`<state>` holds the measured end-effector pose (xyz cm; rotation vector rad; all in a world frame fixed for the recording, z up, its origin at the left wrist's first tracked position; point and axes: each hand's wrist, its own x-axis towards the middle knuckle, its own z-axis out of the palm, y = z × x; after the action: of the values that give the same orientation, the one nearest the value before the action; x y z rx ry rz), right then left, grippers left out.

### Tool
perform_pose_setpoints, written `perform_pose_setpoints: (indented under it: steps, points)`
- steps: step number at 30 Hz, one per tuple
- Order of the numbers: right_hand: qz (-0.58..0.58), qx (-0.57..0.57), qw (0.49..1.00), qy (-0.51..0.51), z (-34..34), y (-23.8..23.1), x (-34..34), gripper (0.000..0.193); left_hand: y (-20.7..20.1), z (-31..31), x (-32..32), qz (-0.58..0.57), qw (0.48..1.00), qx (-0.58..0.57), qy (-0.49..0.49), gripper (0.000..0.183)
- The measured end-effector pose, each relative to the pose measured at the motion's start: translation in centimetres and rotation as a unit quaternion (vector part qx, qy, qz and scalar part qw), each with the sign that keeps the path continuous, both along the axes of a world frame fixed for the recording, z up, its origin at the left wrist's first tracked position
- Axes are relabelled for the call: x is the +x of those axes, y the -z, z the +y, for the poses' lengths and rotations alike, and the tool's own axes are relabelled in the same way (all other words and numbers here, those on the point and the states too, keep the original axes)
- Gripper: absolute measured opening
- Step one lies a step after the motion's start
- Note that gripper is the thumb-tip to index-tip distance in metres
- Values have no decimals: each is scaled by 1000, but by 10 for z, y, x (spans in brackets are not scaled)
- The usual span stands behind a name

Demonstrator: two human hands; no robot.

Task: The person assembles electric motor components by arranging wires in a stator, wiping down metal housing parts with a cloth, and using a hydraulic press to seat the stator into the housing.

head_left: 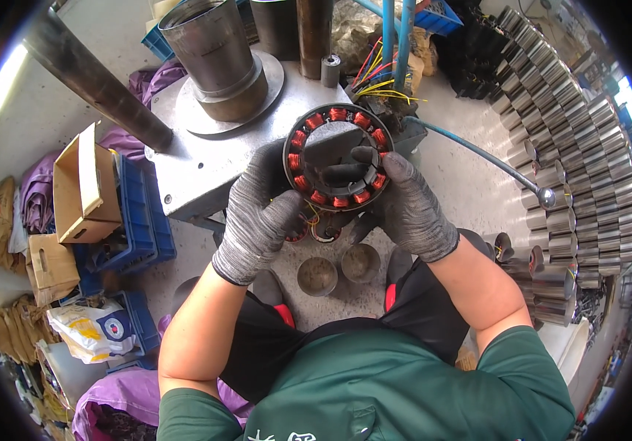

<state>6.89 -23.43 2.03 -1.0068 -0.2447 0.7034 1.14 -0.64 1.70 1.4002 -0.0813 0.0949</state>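
Both gloved hands hold up a motor stator, a dark ring with red copper coils [338,115] spaced around its inside. My left hand [256,220] is closed on the ring's left edge, thumb at the lower left. On the opposite side my right hand [417,212] grips it, with some fingers reaching through the open middle. Below the ring, more red coils and yellow wires [313,219] show, partly hidden by my hands. A metal worktable [184,170] stands just beyond, bearing a tall metal cylinder [209,59] on a round base.
Steel sleeves [551,242] are stacked at the right. A blue lever with a ball end [546,197] sticks out toward them. Two round metal cups [317,276] stand on the floor between my feet. Blue crates [156,220] and a cardboard box [84,198] are at the left.
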Motion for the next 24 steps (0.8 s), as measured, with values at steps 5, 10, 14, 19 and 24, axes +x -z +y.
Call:
perform_pose_setpoints:
  steps: [5, 10, 14, 19, 24]
  points:
    - [-30, 6, 999, 23, 13, -10, -3, 98, 5, 4, 1, 17, 1000, -17, 10, 74]
    - [-20, 4, 1000, 16, 13, -12, -5, 105, 4, 5, 1, 15, 1000, -12, 12, 70]
    - [-3, 49, 999, -5, 9, -12, -5, 100, 7, 3, 1, 4, 999, -44, 24, 68]
    - [-39, -12, 999, 13, 10, -15, -8, 108, 9, 3, 0, -14, 999, -30, 3, 68]
    - [-56, 4, 998, 11, 11, -14, -7, 109, 8, 4, 2, -63, 997, 37, -5, 66]
